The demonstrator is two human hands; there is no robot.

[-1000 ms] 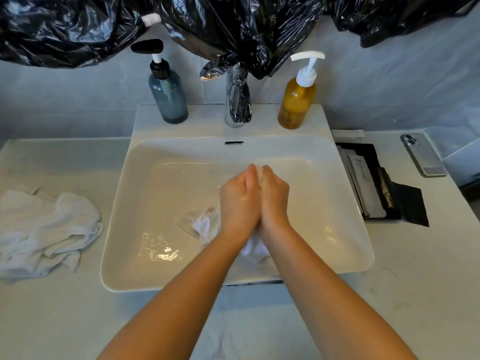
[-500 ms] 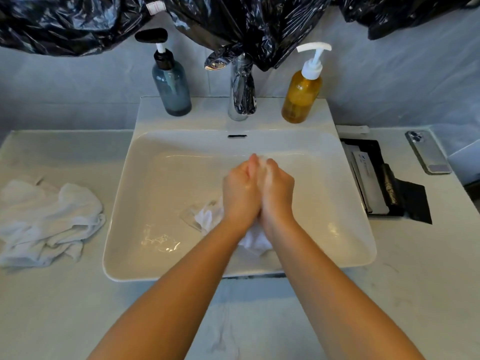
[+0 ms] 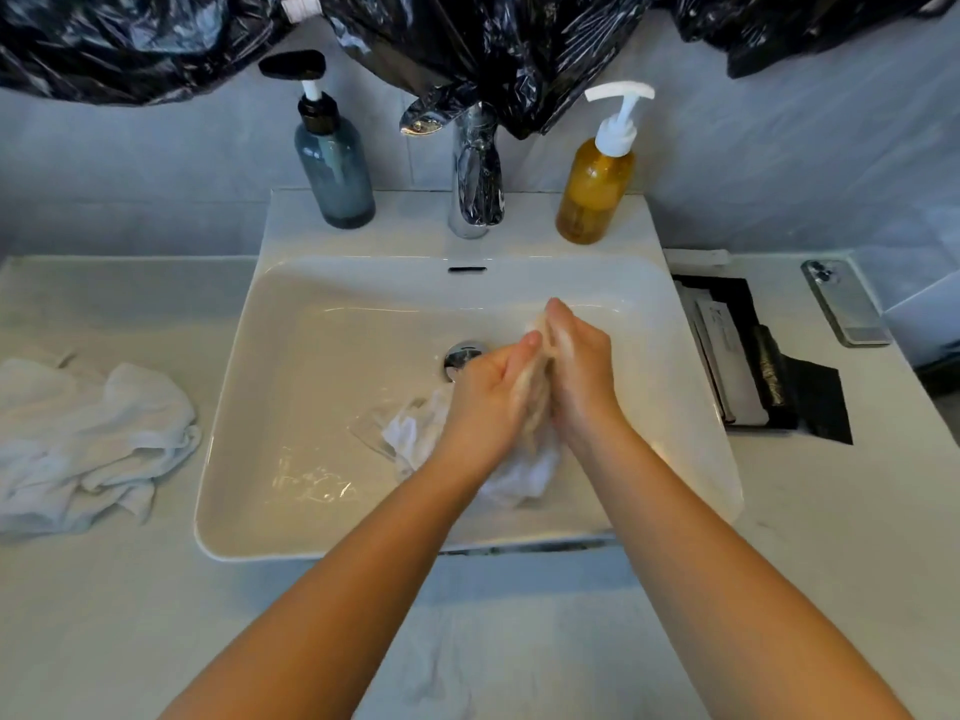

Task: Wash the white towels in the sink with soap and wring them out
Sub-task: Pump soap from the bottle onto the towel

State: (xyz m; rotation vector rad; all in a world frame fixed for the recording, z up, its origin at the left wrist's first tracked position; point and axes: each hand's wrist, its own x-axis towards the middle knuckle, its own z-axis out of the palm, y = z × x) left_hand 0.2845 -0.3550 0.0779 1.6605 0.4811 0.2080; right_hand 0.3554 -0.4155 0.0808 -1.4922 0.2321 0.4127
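Towel (image 3: pixel 415 433): middle hidden between your left grip (image 3: pixel 493 402) and right grip (image 3: pixel 582 376); palms there blurred.
Drain (image 3: pixel 460 356): one side behind your left grip.
Tap (image 3: pixel 475 200): top under black plastic (image 3: pixel 467 44).
Second towel pile (image 3: pixel 88 439): cut by the left edge.
Tray (image 3: pixel 727 285) packets (image 3: pixel 724 345): print too small to read.

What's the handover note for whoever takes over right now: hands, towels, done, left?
Left hand and right hand: palms pressed together, fingers straight, part of one white towel squeezed between them over the sink; the rest of it trails into the basin.
Other towels: heaped on the counter, left of the sink.
Done: one towel is in the sink and looks wet and soapy.
Left: finish rubbing, wring it out, then wash the heap. The amber soap bottle stands right of the faucet.
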